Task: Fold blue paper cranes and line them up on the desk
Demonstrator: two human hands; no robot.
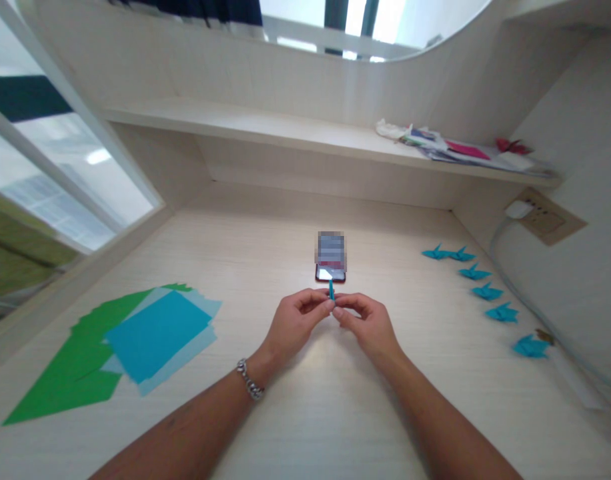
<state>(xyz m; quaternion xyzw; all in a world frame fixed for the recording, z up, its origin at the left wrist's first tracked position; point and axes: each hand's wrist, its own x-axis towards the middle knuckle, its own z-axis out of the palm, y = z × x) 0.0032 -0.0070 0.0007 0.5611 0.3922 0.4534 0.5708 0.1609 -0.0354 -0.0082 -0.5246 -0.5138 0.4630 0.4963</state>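
Note:
A narrow piece of folded blue paper (pixel 331 289) stands upright between my fingertips, above the middle of the desk. My left hand (pixel 301 320) pinches it from the left with thumb and fingers. From the right, my right hand (pixel 366 321) closes on its lower end, and the two thumbs nearly meet. Most of the paper's lower part is hidden by the fingers. Just beyond the hands lies a phone (pixel 330 274), its screen blurred out. Several folded blue paper cranes (pixel 487 291) sit in a curved row at the right.
Blue paper sheets (pixel 160 337) lie over green sheets (pixel 60 373) at the left. A white cable (pixel 515 293) runs from the wall socket (pixel 548 217) down the right side. Above the desk's back, a shelf (pixel 285 130) carries papers (pixel 465 150). A window (pixel 85 153) borders the left.

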